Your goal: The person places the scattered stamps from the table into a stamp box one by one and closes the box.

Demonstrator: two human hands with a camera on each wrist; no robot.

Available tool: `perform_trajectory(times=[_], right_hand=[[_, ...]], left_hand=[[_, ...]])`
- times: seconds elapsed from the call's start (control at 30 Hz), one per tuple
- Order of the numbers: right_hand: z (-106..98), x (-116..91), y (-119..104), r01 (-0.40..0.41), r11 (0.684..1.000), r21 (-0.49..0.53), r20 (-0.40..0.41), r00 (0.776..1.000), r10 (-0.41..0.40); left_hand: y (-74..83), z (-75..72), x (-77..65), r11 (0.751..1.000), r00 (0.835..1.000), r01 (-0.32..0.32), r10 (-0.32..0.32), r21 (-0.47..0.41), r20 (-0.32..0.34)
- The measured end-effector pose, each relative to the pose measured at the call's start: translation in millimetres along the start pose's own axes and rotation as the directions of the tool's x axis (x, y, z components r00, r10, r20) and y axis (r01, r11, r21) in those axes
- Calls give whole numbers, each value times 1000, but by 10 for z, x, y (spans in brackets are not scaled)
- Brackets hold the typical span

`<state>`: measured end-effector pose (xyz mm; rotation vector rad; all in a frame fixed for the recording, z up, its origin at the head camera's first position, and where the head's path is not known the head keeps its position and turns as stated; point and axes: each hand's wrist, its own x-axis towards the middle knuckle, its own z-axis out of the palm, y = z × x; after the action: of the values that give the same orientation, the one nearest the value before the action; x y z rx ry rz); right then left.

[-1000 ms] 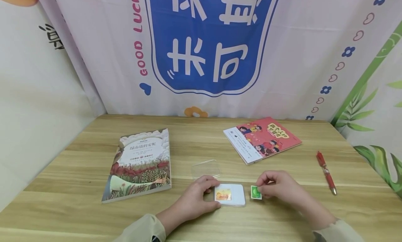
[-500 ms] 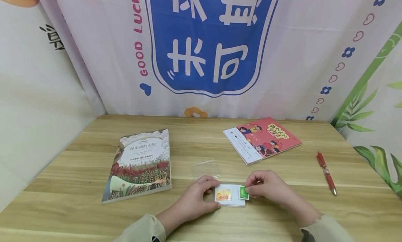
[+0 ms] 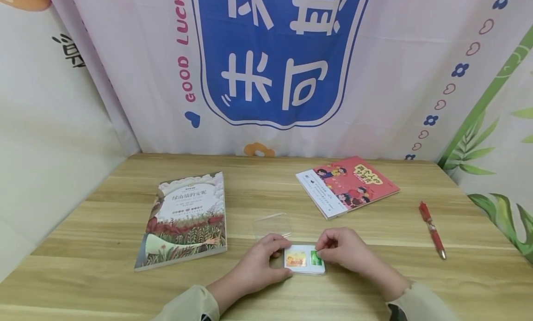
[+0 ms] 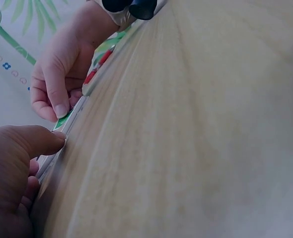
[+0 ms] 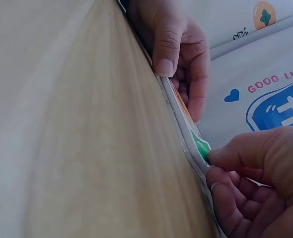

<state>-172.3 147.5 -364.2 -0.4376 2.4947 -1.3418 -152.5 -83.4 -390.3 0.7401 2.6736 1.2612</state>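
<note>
In the head view a thin white card-like slab (image 3: 309,262) with rounded corners lies on the table. A yellow-orange picture square (image 3: 296,259) is on its left half. My left hand (image 3: 265,261) grips the slab's left end, thumb on the near edge and fingers on the far edge. My right hand (image 3: 344,250) pinches a small green stamp-like square (image 3: 317,258) with a white border, over the slab's right end. In the right wrist view the green square (image 5: 201,147) is tilted against the slab, its corner under the right thumb. Part of it is hidden by fingers.
A clear plastic sleeve (image 3: 272,225) lies just behind the left hand. A thick illustrated book (image 3: 183,219) is at the left. At the back right lies a red book (image 3: 349,186). A red pen (image 3: 432,229) rests at the right of the wooden table (image 3: 104,284).
My right hand has moved left with the green square, from beside the slab to over its right end. My left hand has stayed on the slab.
</note>
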Motion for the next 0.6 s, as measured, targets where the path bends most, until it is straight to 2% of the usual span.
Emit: perform_trajectory(times=[0.2, 0.4, 0.6], right_hand=[[20, -4, -3, 14, 999, -48, -18, 1000, -14], [38, -21, -12, 21, 998, -52, -31, 999, -22], [32, -9, -50, 25, 995, -98, -53, 998, -30]], left_hand=[[2, 4, 14, 1000, 1000, -1, 1, 3, 2], [2, 6, 23, 1000, 1000, 0, 0, 0, 9], [10, -40, -1, 997, 999, 8, -5, -81, 37]])
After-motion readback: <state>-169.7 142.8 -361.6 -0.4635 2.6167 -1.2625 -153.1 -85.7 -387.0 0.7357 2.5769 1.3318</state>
